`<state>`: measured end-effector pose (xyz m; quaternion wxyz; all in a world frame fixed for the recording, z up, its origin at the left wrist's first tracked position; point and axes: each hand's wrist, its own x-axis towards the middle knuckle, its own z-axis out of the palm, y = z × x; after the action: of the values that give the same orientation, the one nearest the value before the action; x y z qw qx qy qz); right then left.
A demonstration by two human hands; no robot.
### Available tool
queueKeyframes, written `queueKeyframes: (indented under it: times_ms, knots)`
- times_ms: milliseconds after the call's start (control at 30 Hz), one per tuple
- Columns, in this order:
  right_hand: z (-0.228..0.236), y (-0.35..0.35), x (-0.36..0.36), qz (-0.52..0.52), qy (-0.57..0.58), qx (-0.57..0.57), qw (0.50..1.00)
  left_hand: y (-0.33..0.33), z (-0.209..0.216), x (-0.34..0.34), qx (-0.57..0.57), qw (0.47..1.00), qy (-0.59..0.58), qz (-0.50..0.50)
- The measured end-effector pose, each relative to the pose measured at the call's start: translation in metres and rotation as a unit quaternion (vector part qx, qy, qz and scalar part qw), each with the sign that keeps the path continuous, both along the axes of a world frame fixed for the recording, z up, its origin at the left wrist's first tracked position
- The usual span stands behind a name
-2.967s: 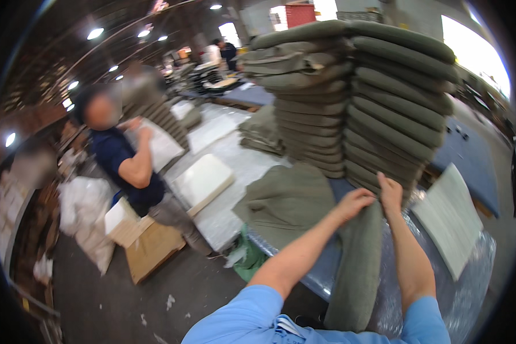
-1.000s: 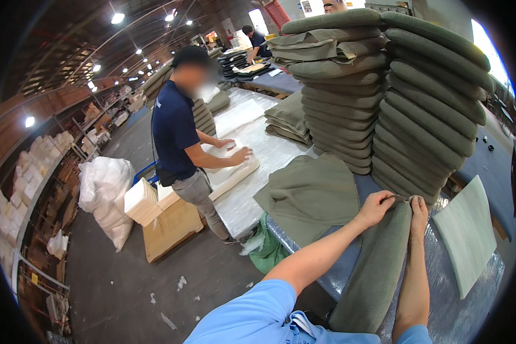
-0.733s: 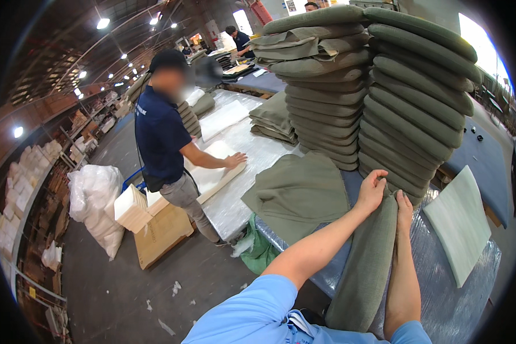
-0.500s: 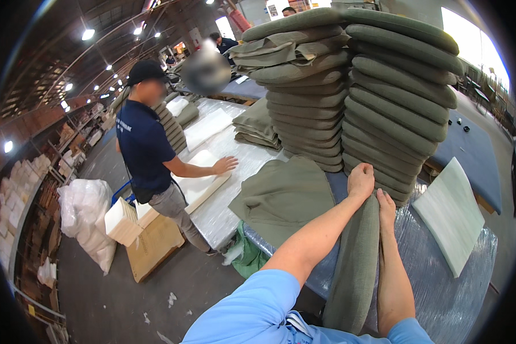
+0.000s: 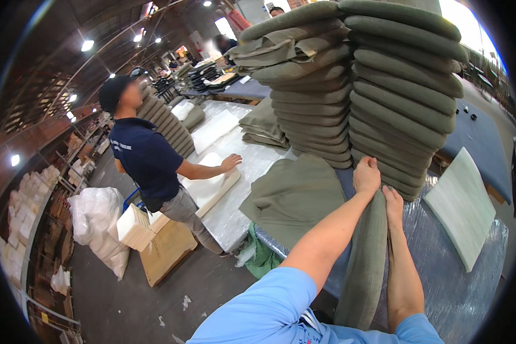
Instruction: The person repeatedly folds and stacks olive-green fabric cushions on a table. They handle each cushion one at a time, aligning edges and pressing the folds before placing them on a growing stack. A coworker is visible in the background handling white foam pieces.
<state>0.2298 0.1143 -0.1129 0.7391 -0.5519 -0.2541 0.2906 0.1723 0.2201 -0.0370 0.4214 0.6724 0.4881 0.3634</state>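
An olive-green fabric cushion [image 5: 364, 258] stands on its narrow edge between my forearms, its near end against my body. My left hand [image 5: 367, 174] is closed in a pinch just beyond the cushion's far end; whatever lies between those fingers is hidden. Along the right side of that same far end, my right hand [image 5: 393, 207] grips the cushion, thumb near its upper corner. Directly beyond both hands rises a tall stack of matching cushions [image 5: 404, 114]. A loose olive-green fabric cover [image 5: 295, 192] lies crumpled on the table, left of my left forearm.
Another cushion stack [image 5: 309, 97] carries folded fabric. A pale foam pad [image 5: 463, 209] lies on the plastic-wrapped table [image 5: 441, 286] at right. At left, a co-worker [image 5: 149, 155] rests a hand on white foam [image 5: 212, 186]. A carton [image 5: 166, 252] and white bags [image 5: 97, 223] occupy the floor.
The whole view has shifted slightly. My hands keep the same hold at the cushion's far end. The co-worker's head has turned a little and the hand stays on the foam.
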Motion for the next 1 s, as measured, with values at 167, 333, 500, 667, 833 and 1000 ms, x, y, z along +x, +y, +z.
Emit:
queueKeyframes:
  times_ms: [167,333,500,667,833,1000]
  knots:
    - [0.000,0.007,-0.021,0.034,-0.026,0.012,0.999,0.021,-0.012,-0.037,0.018,0.996,-0.055,-0.071]
    - [-0.003,0.000,0.000,0.015,-0.039,0.025,0.999,0.035,0.004,-0.082,-0.144,0.914,-0.110,-0.362]
    - [0.002,0.002,-0.002,0.015,-0.045,0.001,0.999,0.042,0.002,-0.120,-0.129,0.845,-0.054,-0.516]
    - [0.005,0.006,-0.013,0.009,-0.031,0.024,0.999,0.032,-0.011,-0.121,-0.133,0.887,-0.021,-0.442]
    - [0.003,0.001,-0.002,-0.027,-0.093,0.041,0.994,0.018,-0.017,-0.099,-0.045,0.920,-0.075,-0.383]
    - [0.017,0.004,-0.015,-0.106,-0.211,0.040,0.971,-0.002,-0.032,-0.092,-0.123,0.902,-0.220,-0.352]
